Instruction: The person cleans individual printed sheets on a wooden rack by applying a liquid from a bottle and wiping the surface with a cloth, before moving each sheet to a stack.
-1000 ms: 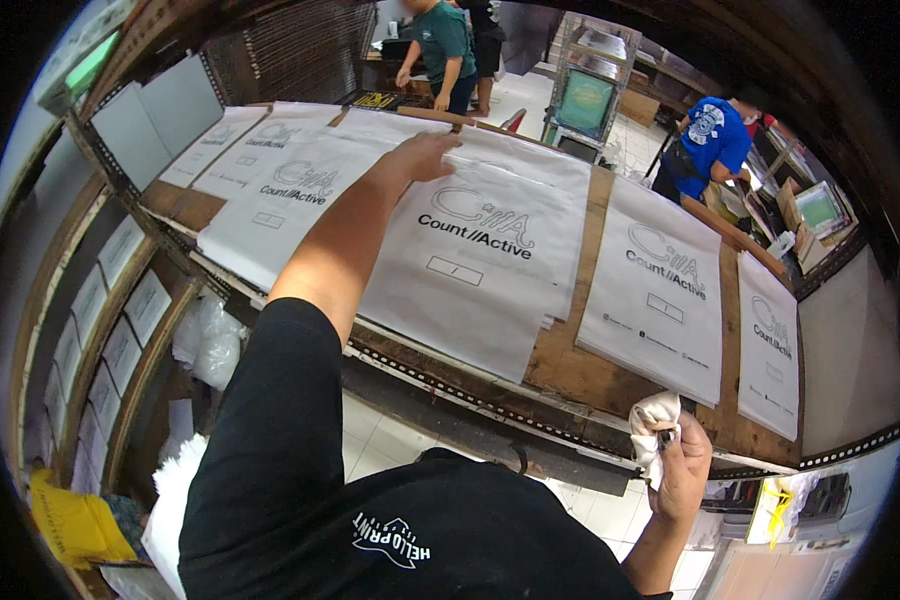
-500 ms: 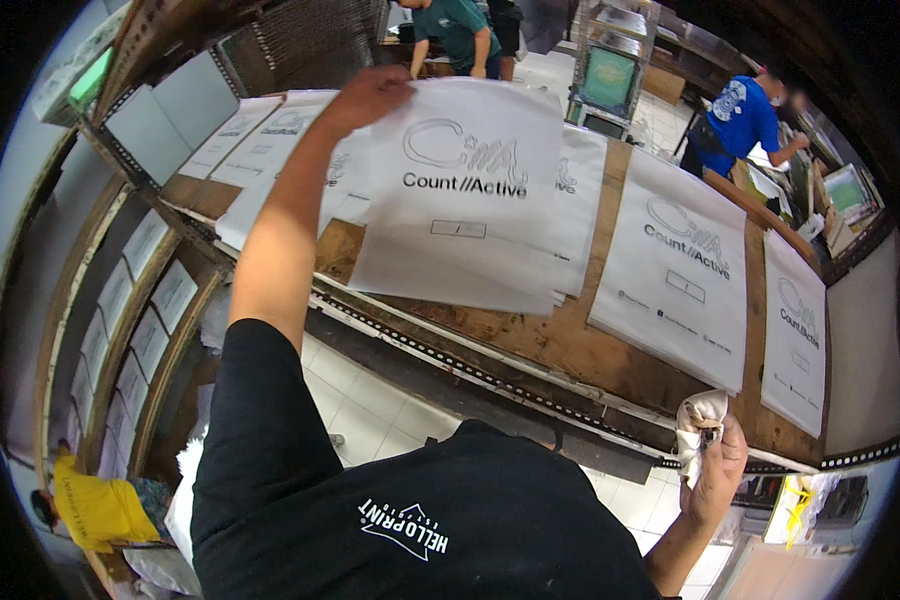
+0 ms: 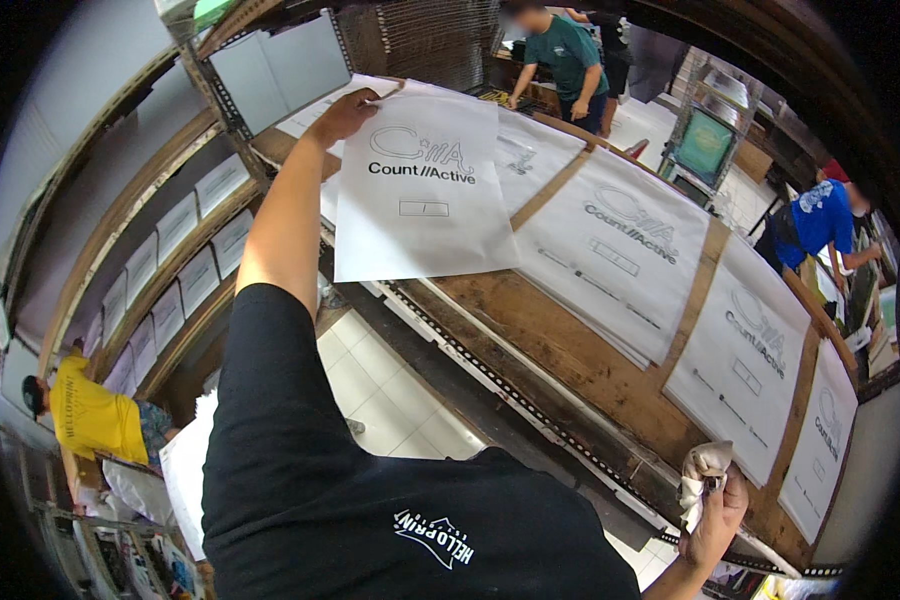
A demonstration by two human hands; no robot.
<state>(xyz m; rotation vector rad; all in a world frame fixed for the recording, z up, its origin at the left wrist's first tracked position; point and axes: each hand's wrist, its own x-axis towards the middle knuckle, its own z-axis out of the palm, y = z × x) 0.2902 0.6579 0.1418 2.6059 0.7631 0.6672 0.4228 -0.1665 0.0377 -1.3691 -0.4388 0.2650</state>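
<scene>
My left hand [image 3: 344, 116] pinches the upper left corner of a white printed sheet [image 3: 425, 240]. The sheet hangs over the near side of the wooden table, its black print facing me; whether it is paper or thin plastic I cannot tell. Low on the right, by the table's front edge, a crumpled off-white cloth [image 3: 706, 462] is gripped in my right hand [image 3: 718, 512]. Something small and dark shows between cloth and fingers, too small to name. Sheets with the same print lie in stacks on the table, one stack [image 3: 610, 250] just right of the held sheet.
The long wooden table [image 3: 530, 320] has a perforated metal rail along its front. Shelves [image 3: 185, 290] with printed sheets stand at left. People in a green shirt [image 3: 567, 55], a blue shirt [image 3: 820, 215] and a yellow shirt [image 3: 95, 410] are around me. A framed screen [image 3: 705, 145] stands beyond the table.
My view has turned left. My left hand has carried the sheet left along the table, off the stack it overlapped. The cloth stays in my right hand.
</scene>
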